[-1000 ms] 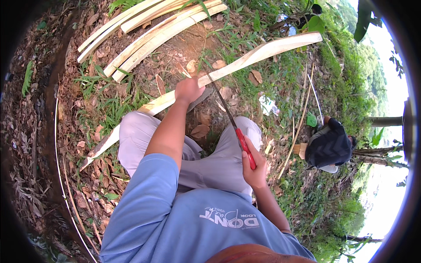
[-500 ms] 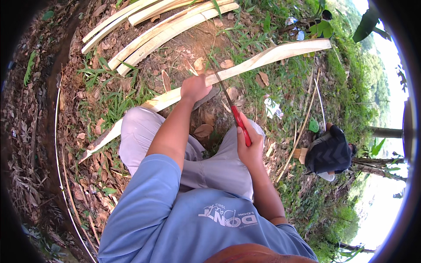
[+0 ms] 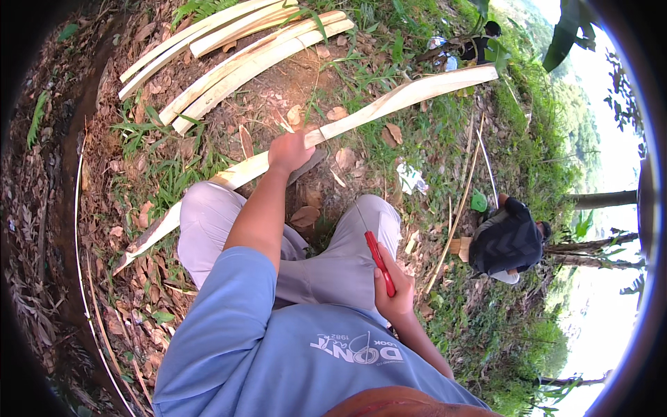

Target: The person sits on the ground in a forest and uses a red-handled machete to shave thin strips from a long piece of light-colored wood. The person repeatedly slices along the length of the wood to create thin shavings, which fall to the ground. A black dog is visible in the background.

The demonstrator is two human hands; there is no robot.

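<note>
A long pale strip of split wood (image 3: 396, 101) runs slantwise in front of me, from the lower left over my left knee to the upper right. My left hand (image 3: 290, 151) is closed round it near the middle. Just right of those fingers, a thin dark cut line crosses the wood. My right hand (image 3: 394, 290) grips the red handle of a hand saw (image 3: 379, 263) above my right thigh. The saw's thin blade points up and away, apart from the wood, and looks foreshortened.
Several pale split wood strips (image 3: 257, 73) lie on the ground at the upper left. Dry leaves, grass and crumpled litter (image 3: 411, 178) surround me. On the right a person in dark clothing (image 3: 506, 238) sits near thin poles (image 3: 455, 215); another dark-clothed figure (image 3: 479, 47) is partly hidden by leaves.
The saw has come off the wood, drawn back towards my body and lowered by my right hand. My left hand keeps its hold on the strip. The whole view has shifted slightly.
</note>
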